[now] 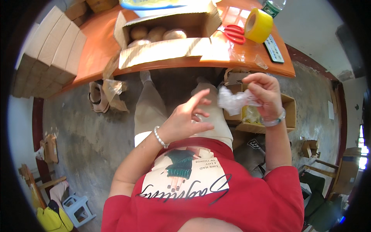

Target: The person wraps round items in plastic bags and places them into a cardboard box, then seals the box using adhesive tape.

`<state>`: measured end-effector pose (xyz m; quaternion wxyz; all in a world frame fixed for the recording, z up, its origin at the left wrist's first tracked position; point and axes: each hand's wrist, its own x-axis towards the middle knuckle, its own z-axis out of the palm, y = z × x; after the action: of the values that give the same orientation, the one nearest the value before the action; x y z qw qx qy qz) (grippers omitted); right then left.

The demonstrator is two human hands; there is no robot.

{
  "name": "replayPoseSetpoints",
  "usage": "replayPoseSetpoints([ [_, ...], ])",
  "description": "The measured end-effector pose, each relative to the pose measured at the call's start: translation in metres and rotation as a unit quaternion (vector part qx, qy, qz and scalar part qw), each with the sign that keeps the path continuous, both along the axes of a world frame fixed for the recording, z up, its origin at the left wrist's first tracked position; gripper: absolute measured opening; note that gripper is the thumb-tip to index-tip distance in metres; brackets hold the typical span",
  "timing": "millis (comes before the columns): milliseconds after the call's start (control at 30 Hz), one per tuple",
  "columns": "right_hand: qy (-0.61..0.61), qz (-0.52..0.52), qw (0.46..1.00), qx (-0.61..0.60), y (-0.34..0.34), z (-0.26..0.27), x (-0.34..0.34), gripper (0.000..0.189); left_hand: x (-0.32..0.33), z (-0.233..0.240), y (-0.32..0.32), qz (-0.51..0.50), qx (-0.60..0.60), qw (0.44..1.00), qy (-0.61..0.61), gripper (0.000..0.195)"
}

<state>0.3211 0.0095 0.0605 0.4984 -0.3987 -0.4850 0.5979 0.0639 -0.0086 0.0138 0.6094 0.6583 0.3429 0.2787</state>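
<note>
My right hand (pixel 265 94) pinches a crumpled piece of clear plastic film (pixel 236 100) above an open cardboard carton beside my leg. My left hand (pixel 189 116) is over my lap, fingers spread, holding nothing and apart from the film. On the orange table (pixel 95 49) in front of me an open cardboard box (pixel 165 49) holds several round brownish items (pixel 156 34), some with a shiny wrap. To its right lie red-handled scissors (pixel 235 34), a roll of yellow tape (pixel 258 25) and a white remote-like device (pixel 274 48).
Stacked cardboard boxes (pixel 49 49) stand at the table's left end, and a blue-rimmed basin (pixel 156 5) behind the open box. A plastic bottle (pixel 272 8) is at the back right. The carton (pixel 252 127) on the floor holds plastic scraps. Brown tape (pixel 116 95) hangs off the table edge above a shoe (pixel 98 98).
</note>
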Motion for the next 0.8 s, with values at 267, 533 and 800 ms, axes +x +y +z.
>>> replayPoseSetpoints([
  [267, 0.167, 0.049, 0.985, 0.010, 0.005, -0.011, -0.067, 0.015, -0.001, -0.012, 0.011, -0.032, -0.131, 0.985, -0.103, 0.045],
  [533, 0.286, -0.092, 0.953, 0.043, 0.012, -0.025, -0.029, 0.018, -0.035, -0.014, 0.005, 0.043, -0.108, 0.993, -0.019, 0.011],
  [800, -0.045, -0.078, 0.995, -0.035, -0.015, -0.062, -0.050, 0.032, -0.025, -0.041, -0.003, 0.145, -0.157, 0.970, -0.114, 0.012],
])
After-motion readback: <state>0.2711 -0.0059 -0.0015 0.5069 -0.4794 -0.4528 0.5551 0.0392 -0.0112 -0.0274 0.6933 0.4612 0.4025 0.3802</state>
